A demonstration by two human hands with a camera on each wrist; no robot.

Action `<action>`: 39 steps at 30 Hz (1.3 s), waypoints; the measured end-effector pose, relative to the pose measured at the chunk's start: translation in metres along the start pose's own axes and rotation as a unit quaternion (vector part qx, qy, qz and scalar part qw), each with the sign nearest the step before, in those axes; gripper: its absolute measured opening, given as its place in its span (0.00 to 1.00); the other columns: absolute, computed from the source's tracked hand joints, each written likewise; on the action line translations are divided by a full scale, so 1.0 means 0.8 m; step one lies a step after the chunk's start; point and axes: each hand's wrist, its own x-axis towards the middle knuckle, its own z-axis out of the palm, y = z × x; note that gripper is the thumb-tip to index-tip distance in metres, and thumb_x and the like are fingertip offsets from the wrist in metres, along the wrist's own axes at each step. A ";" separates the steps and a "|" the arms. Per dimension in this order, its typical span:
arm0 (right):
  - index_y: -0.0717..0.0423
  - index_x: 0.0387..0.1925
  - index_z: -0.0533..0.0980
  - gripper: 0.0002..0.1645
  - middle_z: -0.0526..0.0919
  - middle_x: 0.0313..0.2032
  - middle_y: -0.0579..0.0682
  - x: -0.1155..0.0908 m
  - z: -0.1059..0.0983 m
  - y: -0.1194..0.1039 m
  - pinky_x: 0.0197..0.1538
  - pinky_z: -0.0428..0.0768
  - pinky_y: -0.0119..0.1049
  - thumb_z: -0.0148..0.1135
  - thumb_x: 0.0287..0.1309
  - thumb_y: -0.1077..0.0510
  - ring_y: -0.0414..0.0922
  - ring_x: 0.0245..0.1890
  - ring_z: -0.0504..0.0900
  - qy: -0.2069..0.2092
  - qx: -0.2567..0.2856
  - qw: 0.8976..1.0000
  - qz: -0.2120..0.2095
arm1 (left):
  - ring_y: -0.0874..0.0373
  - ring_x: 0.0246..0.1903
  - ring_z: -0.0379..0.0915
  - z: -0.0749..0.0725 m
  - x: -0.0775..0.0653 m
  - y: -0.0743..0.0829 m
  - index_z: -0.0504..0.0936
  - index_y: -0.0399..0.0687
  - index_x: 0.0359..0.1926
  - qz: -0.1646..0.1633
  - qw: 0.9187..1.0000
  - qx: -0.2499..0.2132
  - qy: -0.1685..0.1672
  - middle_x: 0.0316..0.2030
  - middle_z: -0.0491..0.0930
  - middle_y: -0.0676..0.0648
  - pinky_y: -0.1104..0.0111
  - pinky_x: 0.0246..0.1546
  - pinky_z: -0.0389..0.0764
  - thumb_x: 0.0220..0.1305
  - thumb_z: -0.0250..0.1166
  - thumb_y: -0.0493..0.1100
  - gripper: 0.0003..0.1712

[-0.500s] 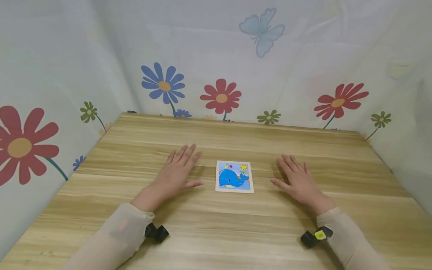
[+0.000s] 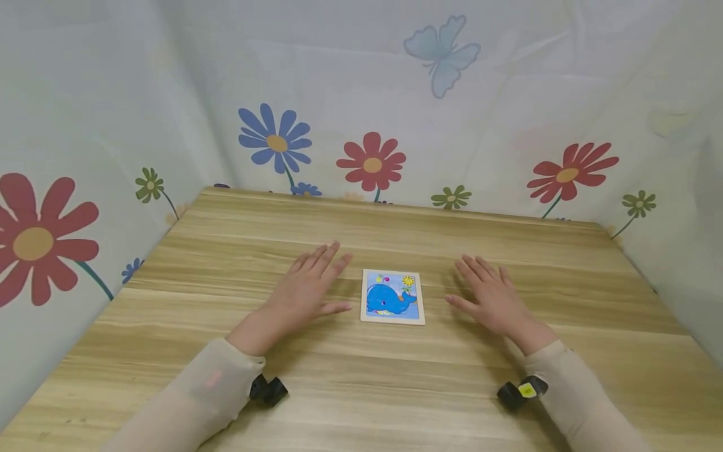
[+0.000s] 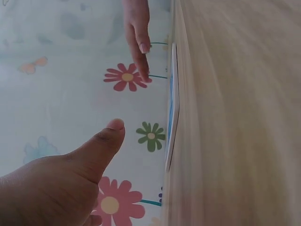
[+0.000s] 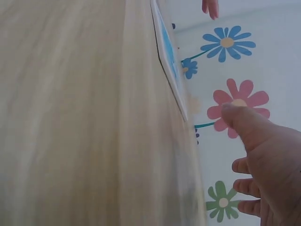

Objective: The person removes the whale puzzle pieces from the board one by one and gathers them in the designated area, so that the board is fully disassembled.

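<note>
The left hand [image 2: 302, 292] and right hand [image 2: 494, 302], apart and empty, flank the whale board [image 2: 391, 297]. It seems light and stiff; its pale rim [image 2: 392, 321] should suit gripping.

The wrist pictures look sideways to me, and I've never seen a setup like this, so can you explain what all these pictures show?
There's no robot here, just a person's bare left hand and bare right hand, with beige fabric sleeves and small black devices at the wrists. One picture comes from a head-worn camera looking forward and down. The others come from cameras on each wrist, where the striped light-brown wood-look table appears turned on edge. On it lies a pale-framed, squarish picture panel showing a blue whale. The hands are on either side of it, holding nothing. Behind is a white flower-printed sheet.
</note>
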 end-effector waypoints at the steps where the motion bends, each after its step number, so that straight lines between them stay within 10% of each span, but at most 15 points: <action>1: 0.57 0.72 0.56 0.47 0.55 0.73 0.60 0.002 -0.001 -0.002 0.70 0.43 0.68 0.56 0.61 0.36 0.62 0.73 0.51 0.003 -0.003 1.000 -0.002 | 0.42 0.73 0.50 0.000 0.001 0.002 0.54 0.51 0.74 0.002 1.000 -0.001 -0.001 0.74 0.51 0.40 0.46 0.70 0.58 0.59 0.60 0.68 0.50; 25: 0.59 0.62 0.70 0.30 0.74 0.60 0.61 0.033 -0.006 -0.042 0.64 0.69 0.56 0.61 0.63 0.49 0.59 0.61 0.73 0.061 0.081 0.994 -0.049 | 0.46 0.66 0.63 0.002 0.022 0.039 0.66 0.53 0.69 0.075 0.996 0.021 0.049 0.67 0.66 0.40 0.53 0.67 0.66 0.57 0.62 0.68 0.43; 39: 0.61 0.55 0.76 0.23 0.80 0.50 0.59 0.054 0.009 -0.061 0.52 0.79 0.50 0.63 0.61 0.54 0.54 0.48 0.80 0.073 0.110 0.989 -0.073 | 0.46 0.65 0.63 0.009 0.027 0.058 0.65 0.54 0.69 0.085 0.996 0.008 -0.011 0.67 0.66 0.41 0.54 0.67 0.65 0.61 0.58 0.68 0.41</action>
